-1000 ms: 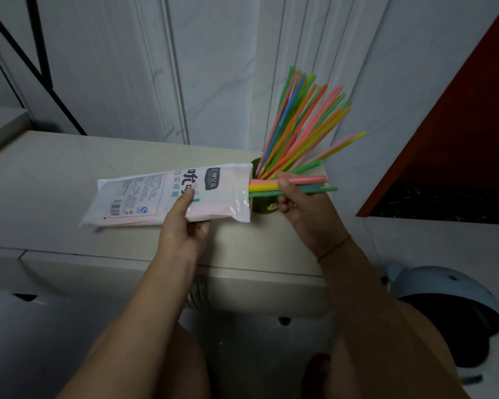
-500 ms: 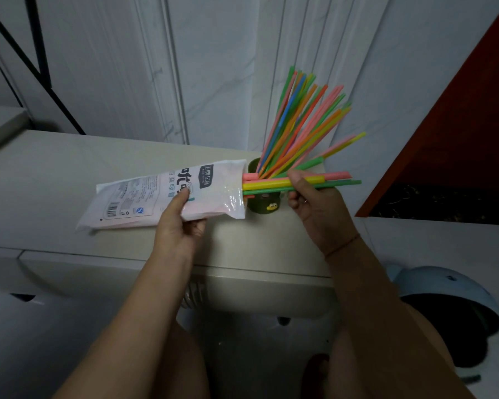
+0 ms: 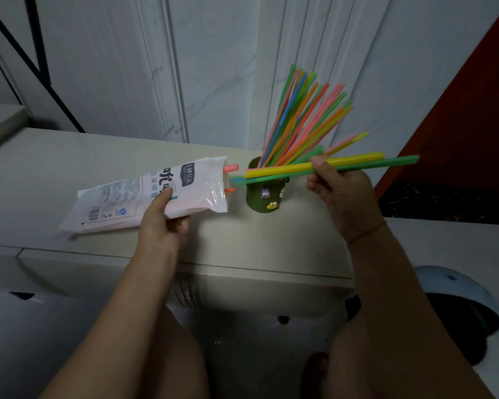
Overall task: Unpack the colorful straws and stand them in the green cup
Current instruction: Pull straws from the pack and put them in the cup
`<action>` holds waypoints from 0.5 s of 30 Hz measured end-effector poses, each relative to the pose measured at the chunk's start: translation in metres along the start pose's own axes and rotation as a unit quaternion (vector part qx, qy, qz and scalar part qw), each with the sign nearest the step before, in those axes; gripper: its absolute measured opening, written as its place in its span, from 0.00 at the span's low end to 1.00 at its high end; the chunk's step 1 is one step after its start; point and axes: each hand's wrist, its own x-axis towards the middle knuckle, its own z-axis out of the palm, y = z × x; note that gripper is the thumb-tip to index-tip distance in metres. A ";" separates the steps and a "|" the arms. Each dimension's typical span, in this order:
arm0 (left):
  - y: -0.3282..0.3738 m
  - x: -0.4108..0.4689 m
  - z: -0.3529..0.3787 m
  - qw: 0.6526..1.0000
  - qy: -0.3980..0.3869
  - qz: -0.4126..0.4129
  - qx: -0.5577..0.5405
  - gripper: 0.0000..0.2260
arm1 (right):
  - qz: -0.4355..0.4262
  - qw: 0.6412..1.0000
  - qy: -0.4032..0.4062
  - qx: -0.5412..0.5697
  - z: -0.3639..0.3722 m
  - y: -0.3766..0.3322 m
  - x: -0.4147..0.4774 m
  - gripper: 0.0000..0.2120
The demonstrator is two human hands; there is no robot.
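1. A white plastic straw packet (image 3: 144, 197) is held by the left hand (image 3: 163, 226) above the middle of the pale counter (image 3: 41, 168); the thumb is pressed on its printed face and the other fingers are curled beneath it, so the hand is closed on the packet.
2. The packet is tilted, its open mouth raised toward the right and its sealed end lowered toward the counter's front edge on the left.
3. Two short straw ends, a pink one (image 3: 231, 167) and an orange one (image 3: 230, 190), are seen projecting from the packet's mouth.
4. A small bunch of drawn straws (image 3: 357, 162), yellow and green with a trace of blue at the left tip, is pinched between the thumb and fingers of the right hand (image 3: 343, 194), which is closed around them.
5. This bunch is held nearly level, clear of the packet, crossing in front of the green cup (image 3: 261, 201).
6. The cup is stood near the back right corner of the counter, close to the wall, with small cartoon figures on its side.
7. Many colourful straws (image 3: 303, 116) are already stood in the cup, fanned upward and to the right.
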 end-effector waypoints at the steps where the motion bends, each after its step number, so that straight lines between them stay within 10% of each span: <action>1: 0.002 0.001 0.000 1.000 0.002 0.003 0.001 0.07 | -0.008 1.000 0.006 -0.002 -0.004 -0.005 0.003 0.05; 15: -0.001 -0.001 0.001 1.000 -0.003 -0.002 -0.006 0.07 | -0.065 0.973 0.001 -0.223 0.006 0.006 0.042 0.05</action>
